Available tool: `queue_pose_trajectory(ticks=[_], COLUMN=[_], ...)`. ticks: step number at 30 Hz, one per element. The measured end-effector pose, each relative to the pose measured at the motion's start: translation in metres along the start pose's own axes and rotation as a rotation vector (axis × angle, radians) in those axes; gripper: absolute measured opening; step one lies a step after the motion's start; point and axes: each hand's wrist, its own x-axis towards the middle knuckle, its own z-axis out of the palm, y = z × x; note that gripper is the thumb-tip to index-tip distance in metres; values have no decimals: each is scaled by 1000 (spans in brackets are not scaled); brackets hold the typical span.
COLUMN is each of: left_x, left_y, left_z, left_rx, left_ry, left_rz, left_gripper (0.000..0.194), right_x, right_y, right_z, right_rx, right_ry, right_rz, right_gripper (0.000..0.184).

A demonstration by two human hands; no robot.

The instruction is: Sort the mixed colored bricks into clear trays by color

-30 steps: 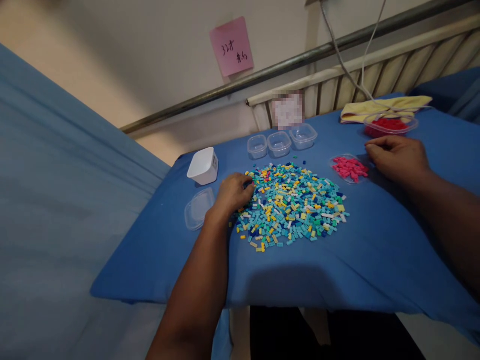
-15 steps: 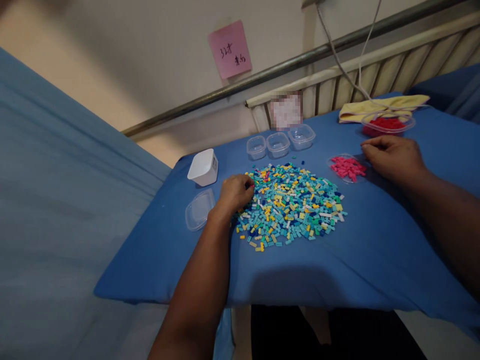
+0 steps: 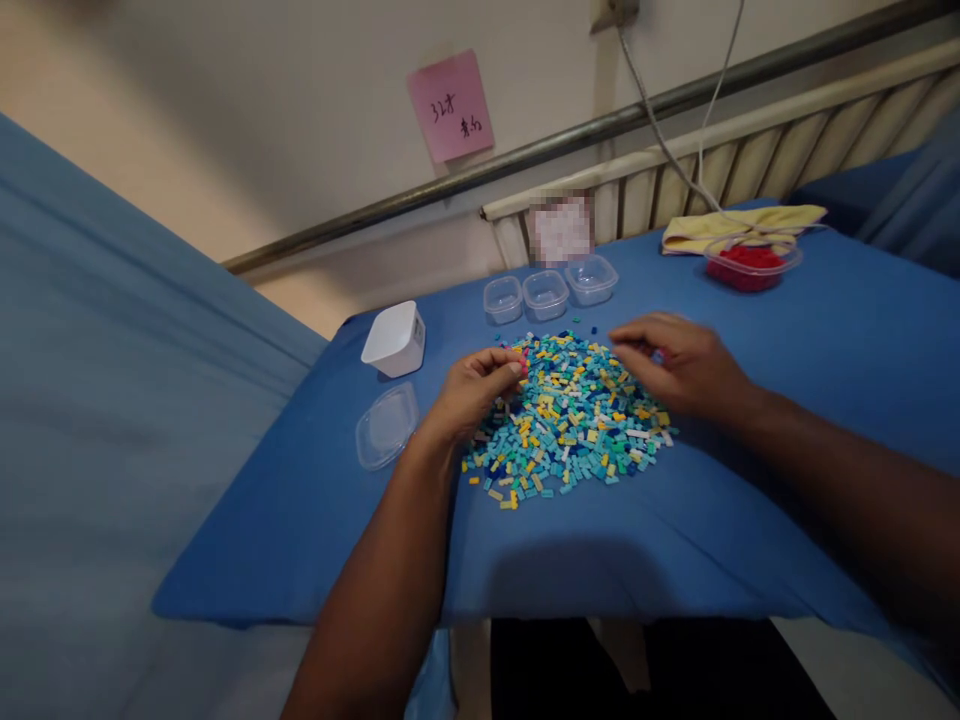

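Pinching a pink brick (image 3: pixel 523 361) between thumb and finger, the left hand (image 3: pixel 474 390) sits at the left edge of a brick pile (image 3: pixel 577 425), mostly teal with yellow, white, green and dark blue. Over the pile's right side, the right hand (image 3: pixel 679 365) holds its thumb and fingers only narrowly apart; a pinkish spot shows between them, but I cannot tell whether it is a gripped brick. Beyond the left hand and to its right, three clear tubs (image 3: pixel 545 308) stand in a row. To its left lies a clear lid (image 3: pixel 388 427), with a white tub (image 3: pixel 394 340) beyond that. Beyond the right hand and to its right, a clear container (image 3: pixel 753 272) holds red pieces (image 3: pixel 752 258), just beside a yellow cloth (image 3: pixel 697 232).
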Motion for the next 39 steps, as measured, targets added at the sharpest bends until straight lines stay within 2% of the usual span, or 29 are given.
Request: queue_pose_trajectory(ticks=[2,4,7,10,13,15,18,21,24,27,30,34,39], left_x=[-8,-14,-19,-19,-15,-10,-1,3,2,0,1,1,1], left_y=[3,4,2,0,-4,-8,-14,-15,-13,-13,-15,-16,-16], left_z=[22,41,59,64,58,50,32,17,11,10,10,8,5], left_rx=[-22,-80,-171,-206,-147,-60,55,93,135,187,238,289,302], left_ry=[-121,-173,-160,-169,-154,-58,158,255,270,253,244,255,267], left_rz=[15,35,29,-8,0,60,149,161,176,199,215,213,208], left_gripper=[40,42,43,43,42,39,35,31,29,28,28,27,28], right_x=[-3,-6,-8,-7,-5,-3,0,2,1,-1,-1,-1,-5], right_y=[-24,-38,-41,-35,-28,-20,-2,19,30,26,13,6,13], right_z=[13,21,24,21,18,15,6,-9,-28,-41,-44,-40,-39], right_rx=[121,204,233,236,224,201,163,146,169,150,66,11,-14], right_ry=[-60,-84,-54,-56,-98,-105,-82,-89,-240,-496,-631,-697,-685], right_rz=[-53,-87,-79,-54,-52,-8,114,229,296,199,28,-77,-9], right_gripper=[23,22,15,13,12,11,11,17,24,20,14,20,14])
